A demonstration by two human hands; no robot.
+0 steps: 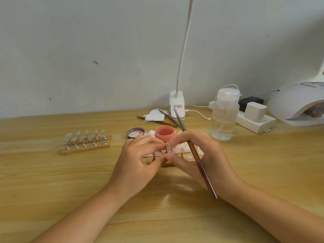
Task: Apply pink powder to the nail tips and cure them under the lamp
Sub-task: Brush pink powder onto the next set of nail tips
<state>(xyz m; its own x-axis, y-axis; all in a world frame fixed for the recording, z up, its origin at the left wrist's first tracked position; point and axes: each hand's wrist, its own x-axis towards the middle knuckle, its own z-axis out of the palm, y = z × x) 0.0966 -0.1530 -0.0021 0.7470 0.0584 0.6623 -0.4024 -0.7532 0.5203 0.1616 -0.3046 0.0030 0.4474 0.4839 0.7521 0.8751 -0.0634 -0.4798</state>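
Wooden desk (52, 181), nail tip (169, 149) seemingly pinched between both grips

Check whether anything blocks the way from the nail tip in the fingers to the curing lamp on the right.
The clear pump bottle stands partly in the direct line from the nail tip, pinched by both hands, to the white curing lamp. The power strip with its plugs lies just behind it. Carried over or in front of the bottle, nothing visible blocks.

Pump bottle (225, 115) beside power strip (252, 122), perhaps touching.
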